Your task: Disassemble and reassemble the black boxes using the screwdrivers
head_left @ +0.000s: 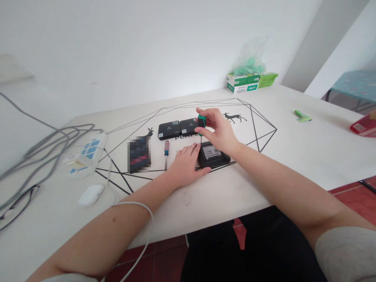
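Note:
My right hand (216, 127) holds a green-and-black screwdriver (201, 120) upright, its shaft pointing down at the far left corner of a black box (214, 155) with a white label. My left hand (186, 166) lies on the table against the left side of that box, its fingers stretched out and its thumb along the near edge. Two flat black boxes, one at the left (169, 130) and one partly behind my right hand (188, 126), sit farther back. A second screwdriver (166, 148) with a red and blue handle lies left of my left hand.
At the left are a blurred dark item (139, 154), a power strip (89, 154), a white case (91, 195) and grey cables (55, 152). A white cable crosses my left forearm. Green boxes (243, 80) stand at the back right, near a green wrapper (302, 116) and red package (366, 125).

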Tool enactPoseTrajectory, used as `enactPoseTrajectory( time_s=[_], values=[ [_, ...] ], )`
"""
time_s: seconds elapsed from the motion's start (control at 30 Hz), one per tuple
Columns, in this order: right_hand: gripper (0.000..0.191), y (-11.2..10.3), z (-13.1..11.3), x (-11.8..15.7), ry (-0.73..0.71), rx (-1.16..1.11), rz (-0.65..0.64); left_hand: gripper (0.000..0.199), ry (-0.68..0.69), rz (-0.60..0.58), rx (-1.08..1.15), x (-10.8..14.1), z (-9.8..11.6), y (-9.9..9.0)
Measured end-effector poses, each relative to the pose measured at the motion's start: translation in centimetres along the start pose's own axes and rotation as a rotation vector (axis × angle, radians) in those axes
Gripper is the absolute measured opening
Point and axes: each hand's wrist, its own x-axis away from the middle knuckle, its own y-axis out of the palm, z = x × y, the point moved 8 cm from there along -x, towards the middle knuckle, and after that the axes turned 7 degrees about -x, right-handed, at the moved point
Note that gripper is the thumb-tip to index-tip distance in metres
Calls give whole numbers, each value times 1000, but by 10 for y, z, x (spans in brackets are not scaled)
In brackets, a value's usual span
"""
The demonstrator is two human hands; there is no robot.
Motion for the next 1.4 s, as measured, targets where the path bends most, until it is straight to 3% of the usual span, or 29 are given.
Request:
enactPoseTrajectory(
  time_s=[0.17, 0.57, 0.8, 1.0, 1.2, 1.4],
  values=[
    [36, 2, 5, 1, 27, -16, 14, 94, -8, -19, -3, 0, 1, 0],
    [44, -3, -16, -1, -175, 257, -6, 94, -3, -14, -5, 0, 1, 0],
    [46, -8, -23, -3, -246, 287, 59, 96, -6, -15, -6, 0, 0, 0],
    [26, -10, -23, -4, -151, 298, 78, 96, -8, -29, -13, 0, 1, -1],
    [34, -8, -14, -3, -4, 237, 89, 94, -9, -12, 0, -1, 0, -1],
    [35, -4, -17, 0, -106, 262, 46, 94, -5, -15, -10, 0, 0, 0]
  ],
)
